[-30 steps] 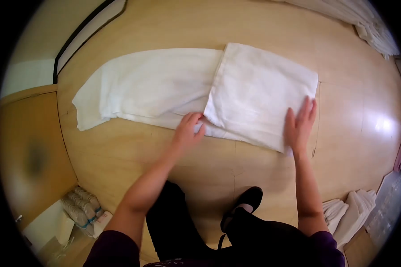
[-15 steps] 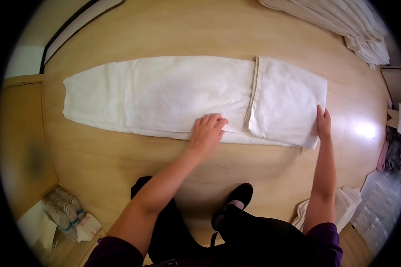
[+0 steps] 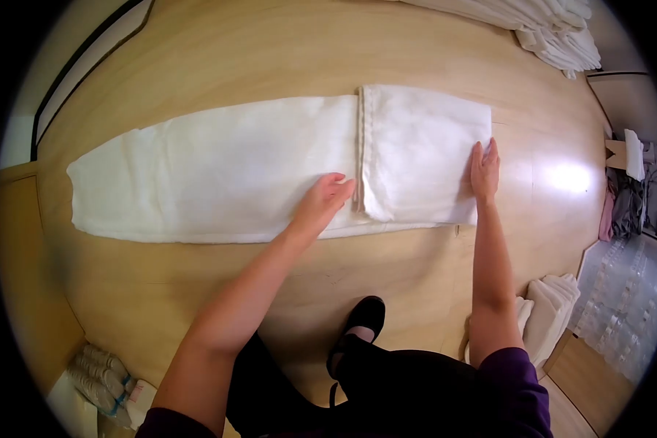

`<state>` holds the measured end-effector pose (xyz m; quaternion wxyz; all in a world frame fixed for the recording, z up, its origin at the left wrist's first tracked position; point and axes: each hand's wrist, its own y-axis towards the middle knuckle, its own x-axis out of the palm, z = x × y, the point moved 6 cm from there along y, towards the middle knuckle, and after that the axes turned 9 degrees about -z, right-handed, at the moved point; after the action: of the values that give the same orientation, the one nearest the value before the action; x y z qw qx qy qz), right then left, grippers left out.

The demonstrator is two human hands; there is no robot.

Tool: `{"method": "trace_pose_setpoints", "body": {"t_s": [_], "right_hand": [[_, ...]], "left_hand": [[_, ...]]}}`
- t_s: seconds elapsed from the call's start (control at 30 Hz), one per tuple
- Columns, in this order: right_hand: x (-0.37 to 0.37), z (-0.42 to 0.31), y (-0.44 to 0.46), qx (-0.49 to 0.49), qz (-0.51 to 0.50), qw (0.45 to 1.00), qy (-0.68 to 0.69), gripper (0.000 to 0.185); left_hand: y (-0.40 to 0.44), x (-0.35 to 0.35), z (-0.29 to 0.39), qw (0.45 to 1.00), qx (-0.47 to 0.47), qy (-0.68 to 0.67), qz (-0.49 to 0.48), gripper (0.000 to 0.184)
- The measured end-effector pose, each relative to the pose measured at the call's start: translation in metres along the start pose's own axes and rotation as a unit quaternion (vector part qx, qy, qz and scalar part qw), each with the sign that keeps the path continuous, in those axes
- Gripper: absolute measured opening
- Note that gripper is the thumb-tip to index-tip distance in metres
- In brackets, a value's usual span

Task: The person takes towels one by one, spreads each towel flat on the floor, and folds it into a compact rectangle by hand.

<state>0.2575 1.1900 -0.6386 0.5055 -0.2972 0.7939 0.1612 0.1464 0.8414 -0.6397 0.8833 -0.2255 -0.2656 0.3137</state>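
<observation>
Watching my feed, I see the left hand (image 3: 324,200) closer to the folded end (image 3: 425,155) of the white cloth (image 3: 241,169) than half a second ago, loosely curled and gripping nothing. The right hand (image 3: 485,174) stays at the fold's outer side; whether it grips, I cannot tell. The cloth lies lengthwise, its tail near the floor's (image 3: 270,62) left edge.

So around the edges we've got a heap of white cloth (image 3: 558,36) up at two o'clock, and a dark bundle (image 3: 628,208) at three with a bit of pink fabric (image 3: 606,216) beside it. Folded white cloths (image 3: 553,310) sit at four, near some clear plastic (image 3: 617,306). We also see a greyish stack (image 3: 98,376) at eight and a black-edged panel (image 3: 87,73) at ten.
</observation>
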Motion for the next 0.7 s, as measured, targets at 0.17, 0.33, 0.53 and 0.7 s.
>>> {"method": "trace_pose_setpoints", "body": {"t_s": [0.17, 0.33, 0.53, 0.7], "right_hand": [[-0.007, 0.024, 0.026, 0.066, -0.061, 0.994, 0.062, 0.050], [-0.014, 0.058, 0.031, 0.062, -0.083, 0.985, 0.141, 0.044], [-0.042, 0.006, -0.002, -0.085, 0.162, 0.971, -0.155, 0.038], [0.052, -0.106, -0.091, -0.261, -0.118, 0.939, -0.189, 0.058]], "left_hand": [[0.038, 0.048, -0.003, 0.998, -0.055, 0.018, -0.015, 0.039], [0.033, 0.060, -0.037, 0.992, -0.046, 0.117, 0.027, 0.034], [0.028, 0.050, 0.005, 0.925, -0.048, 0.377, 0.027, 0.025], [0.058, 0.055, 0.089, 0.757, 0.328, 0.560, 0.080, 0.037]]}}
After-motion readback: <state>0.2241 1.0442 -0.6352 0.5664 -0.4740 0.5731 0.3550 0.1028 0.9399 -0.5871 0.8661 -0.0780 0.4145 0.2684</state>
